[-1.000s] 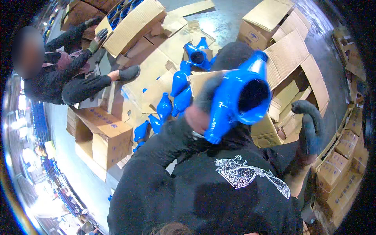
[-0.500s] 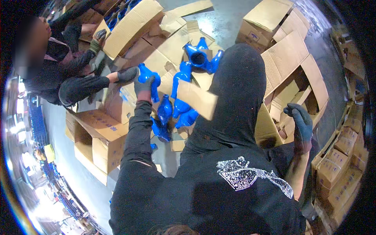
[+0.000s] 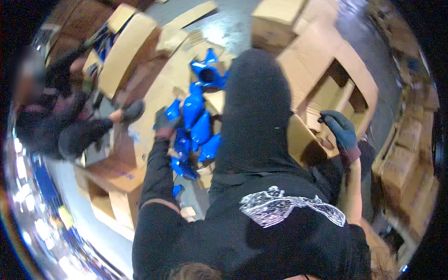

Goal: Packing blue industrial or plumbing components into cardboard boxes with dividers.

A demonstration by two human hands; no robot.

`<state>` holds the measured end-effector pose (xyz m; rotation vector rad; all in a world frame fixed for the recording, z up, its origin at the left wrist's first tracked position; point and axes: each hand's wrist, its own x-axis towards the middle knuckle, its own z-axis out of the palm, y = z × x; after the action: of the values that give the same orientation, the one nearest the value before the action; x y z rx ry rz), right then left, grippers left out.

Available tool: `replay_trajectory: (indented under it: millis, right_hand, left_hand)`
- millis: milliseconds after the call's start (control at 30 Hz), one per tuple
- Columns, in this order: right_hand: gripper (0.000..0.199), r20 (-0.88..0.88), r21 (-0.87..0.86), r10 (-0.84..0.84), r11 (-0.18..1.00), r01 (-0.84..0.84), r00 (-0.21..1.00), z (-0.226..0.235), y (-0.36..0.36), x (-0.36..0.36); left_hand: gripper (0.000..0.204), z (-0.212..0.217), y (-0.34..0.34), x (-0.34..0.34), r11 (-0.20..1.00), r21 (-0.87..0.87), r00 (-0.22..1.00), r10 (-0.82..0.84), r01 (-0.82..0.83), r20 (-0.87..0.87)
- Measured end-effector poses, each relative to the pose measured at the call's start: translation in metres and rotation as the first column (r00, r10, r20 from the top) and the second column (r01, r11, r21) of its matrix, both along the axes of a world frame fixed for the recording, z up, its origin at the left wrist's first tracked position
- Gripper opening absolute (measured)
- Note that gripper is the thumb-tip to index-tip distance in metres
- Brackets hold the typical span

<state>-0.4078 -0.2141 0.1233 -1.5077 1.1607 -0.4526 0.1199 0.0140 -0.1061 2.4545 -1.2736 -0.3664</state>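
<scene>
My left hand (image 3: 165, 122), in a dark grey glove, is closed around a glossy blue bottle-shaped vessel (image 3: 172, 110); motion blurs its outline. Close beside it lie several more such blue vessels (image 3: 193, 108), bulging in the body and narrow at the neck. One at the far end turns its dark round opening (image 3: 205, 74) toward me. My right hand (image 3: 339, 129), also gloved, hovers by the open side of a cardboard box (image 3: 368, 86). Its fingers are curled and pressed together; whatever they may hold cannot be made out.
My black-clothed leg (image 3: 254, 107) stretches between the vessels and the box. A co-worker (image 3: 60, 112) sits at the left beside another carton (image 3: 133, 51). An open box (image 3: 114, 182) stands near my left arm. Stacked cartons (image 3: 406, 154) line the right side.
The view has shifted, sliding the scene leftward. My left hand has brought its blue vessel closer to the others. A loose cardboard piece above the vessels is gone from sight.
</scene>
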Motion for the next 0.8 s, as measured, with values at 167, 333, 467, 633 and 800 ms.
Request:
replay_trajectory:
  millis: [167,333,467,633,800]
  right_hand:
    - [0.032,-0.225,-0.282,-0.038,0.959,-0.028,0.974,-0.026,-0.052,-0.04]
    - [0.02,-0.523,-0.52,-0.095,0.823,-0.229,0.847,-0.1,-0.117,-0.139]
    - [0.034,-0.779,-0.233,-0.171,0.972,-0.025,0.603,-0.134,-0.137,-0.152]
    - [0.041,-0.574,-0.46,-0.486,0.857,0.231,0.659,-0.106,-0.156,-0.131]
    - [0.051,-0.121,-0.456,-0.352,0.85,0.263,0.928,-0.049,-0.181,-0.12]
  left_hand:
    - [0.042,0.084,-0.061,0.025,0.979,-0.09,0.982,0.175,-0.181,-0.065]
    - [0.037,0.238,-0.209,-0.127,0.795,-0.599,0.794,-0.306,-0.091,-0.526]
    - [0.033,0.324,-0.272,-0.263,0.661,-0.75,0.49,-0.641,-0.038,-0.59]
    - [0.024,0.327,-0.317,-0.364,0.69,-0.724,0.039,-0.723,0.002,-0.689]
    - [0.026,0.27,-0.337,-0.362,0.909,-0.409,0.104,-0.415,0.075,-0.904]
